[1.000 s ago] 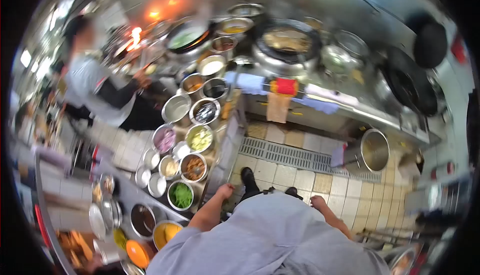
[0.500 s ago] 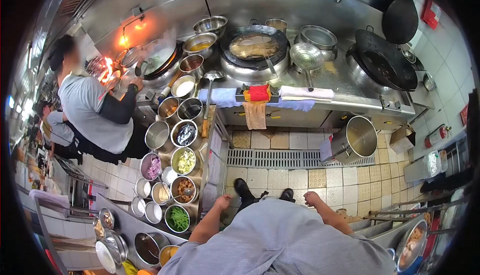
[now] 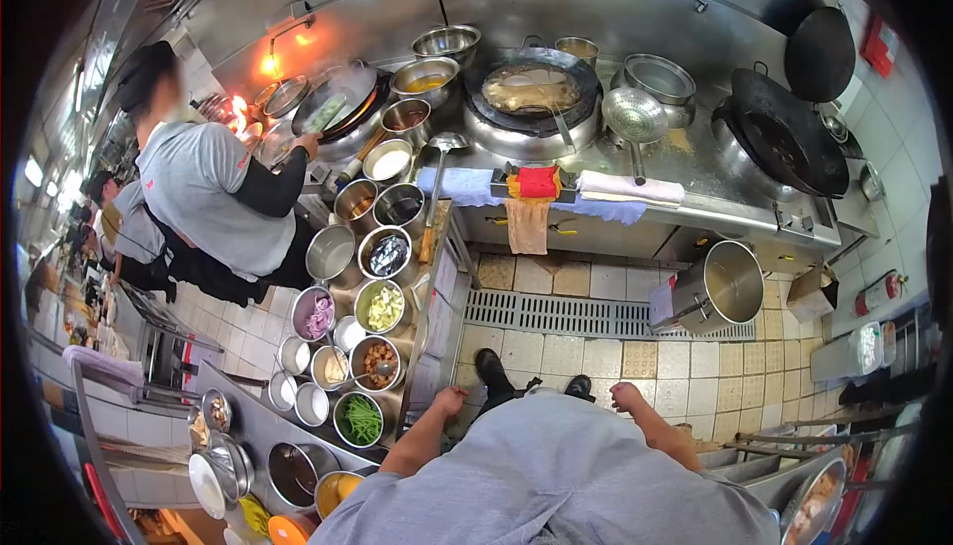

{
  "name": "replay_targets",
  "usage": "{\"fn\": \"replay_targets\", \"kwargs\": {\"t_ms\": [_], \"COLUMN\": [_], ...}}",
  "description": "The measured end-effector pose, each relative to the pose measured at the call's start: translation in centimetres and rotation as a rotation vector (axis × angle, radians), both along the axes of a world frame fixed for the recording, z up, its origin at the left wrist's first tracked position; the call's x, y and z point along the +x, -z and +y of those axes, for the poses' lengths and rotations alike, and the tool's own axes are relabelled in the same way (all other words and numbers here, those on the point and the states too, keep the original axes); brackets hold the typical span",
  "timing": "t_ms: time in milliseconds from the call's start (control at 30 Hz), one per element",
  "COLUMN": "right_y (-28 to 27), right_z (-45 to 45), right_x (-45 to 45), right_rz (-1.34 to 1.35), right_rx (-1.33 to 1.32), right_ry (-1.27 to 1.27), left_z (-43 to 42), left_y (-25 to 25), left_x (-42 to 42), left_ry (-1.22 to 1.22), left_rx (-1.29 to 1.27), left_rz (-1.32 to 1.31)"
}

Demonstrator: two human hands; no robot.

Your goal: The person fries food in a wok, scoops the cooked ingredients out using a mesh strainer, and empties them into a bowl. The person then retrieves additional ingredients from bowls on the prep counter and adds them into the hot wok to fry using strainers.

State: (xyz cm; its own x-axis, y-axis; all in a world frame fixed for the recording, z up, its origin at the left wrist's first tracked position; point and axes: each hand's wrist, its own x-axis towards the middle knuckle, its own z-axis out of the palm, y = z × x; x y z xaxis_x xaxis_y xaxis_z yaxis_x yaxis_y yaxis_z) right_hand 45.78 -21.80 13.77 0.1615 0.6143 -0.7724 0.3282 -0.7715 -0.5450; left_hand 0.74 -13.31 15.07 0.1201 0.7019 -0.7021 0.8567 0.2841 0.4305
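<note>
My left hand (image 3: pixel 451 402) hangs at my side with its fingers curled and nothing in it. It is nearest to the steel counter (image 3: pixel 425 332) with its pots. On my other side my right hand (image 3: pixel 625 398) hangs low over the tiled floor, also curled and holding nothing. Nearest my left arm stand a pot of cut green vegetables (image 3: pixel 358 420), a pot of brown chunks (image 3: pixel 376 364) with a spoon in it, and a pot of pale green pieces (image 3: pixel 380 307). A long-handled ladle (image 3: pixel 449 141) lies across the counter's far end.
Ahead on the range sit a wok (image 3: pixel 531 88) holding liquid, a perforated strainer (image 3: pixel 635 115) and a dark wok (image 3: pixel 779 133). A tall stockpot (image 3: pixel 733 285) stands on the floor at right. A co-worker (image 3: pixel 213 178) works at a steaming wok (image 3: pixel 342 98) near flames.
The view has turned slightly left, so the scene sits further right. The co-worker's arm and utensil have moved at the steaming wok. Both my hands stay low at my sides.
</note>
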Motion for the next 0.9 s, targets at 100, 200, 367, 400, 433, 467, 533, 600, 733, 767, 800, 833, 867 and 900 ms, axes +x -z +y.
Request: {"fn": "replay_targets", "kwargs": {"t_ms": [100, 200, 367, 400, 433, 467, 533, 600, 733, 767, 800, 833, 867, 900], "right_y": [-0.7, -1.2, -1.6, -1.8, -1.9, -1.7, -1.3, -0.8, 0.5, 0.4, 0.3, 0.3, 0.1, 0.0], "right_z": [0.3, 0.4, 0.3, 0.2, 0.2, 0.2, 0.1, 0.0, -0.3, -0.2, -0.1, -0.1, 0.1, 0.2], "right_x": [-0.1, -0.2, -0.3, -0.2, -0.2, -0.2, 0.2, 0.6, 1.0, 0.9, 0.9, 0.9, 0.8, 0.8], "right_rz": [0.002, 0.016, 0.028, 0.028, 0.028, 0.039, 0.053, 0.065, 0.094, 0.085, 0.075, 0.075, 0.077, 0.078], "right_rx": [-0.022, -0.032, -0.035, -0.055, -0.075, -0.079, -0.096, -0.115, -0.04, -0.047, -0.054, -0.055, -0.065, -0.077], "right_ry": [0.039, 0.072, 0.091, 0.063, 0.037, 0.048, 0.028, 0.013, 0.069, 0.079, 0.09, 0.095, 0.09, 0.087], "left_z": [0.1, 0.2, 0.7, 0.6, 0.6, 0.6, 0.6, 0.6, 0.5, 0.5, 0.4, 0.4, 0.3, 0.3], "left_y": [-0.6, -1.1, -2.5, -2.8, -2.9, -2.8, -2.6, -2.4, -2.0, -2.0, -1.9, -1.8, -1.7, -1.5], "left_x": [0.2, 0.4, 0.8, 0.9, 0.9, 0.8, 0.6, 0.7, 0.6, 0.6, 0.6, 0.6, 0.6, 0.6], "left_ry": [-0.032, 0.015, -0.077, -0.048, -0.055, 0.002, 0.057, 0.012, 0.005, 0.036, 0.067, 0.072, 0.05, 0.031], "left_rx": [-0.005, 0.058, -0.068, -0.029, -0.027, 0.02, 0.067, 0.035, 0.014, 0.026, 0.038, 0.037, 0.023, 0.009], "left_rz": [-0.002, 0.026, 0.041, 0.059, 0.059, 0.086, 0.115, 0.145, 0.126, 0.1, 0.074, 0.074, 0.052, 0.03]}}
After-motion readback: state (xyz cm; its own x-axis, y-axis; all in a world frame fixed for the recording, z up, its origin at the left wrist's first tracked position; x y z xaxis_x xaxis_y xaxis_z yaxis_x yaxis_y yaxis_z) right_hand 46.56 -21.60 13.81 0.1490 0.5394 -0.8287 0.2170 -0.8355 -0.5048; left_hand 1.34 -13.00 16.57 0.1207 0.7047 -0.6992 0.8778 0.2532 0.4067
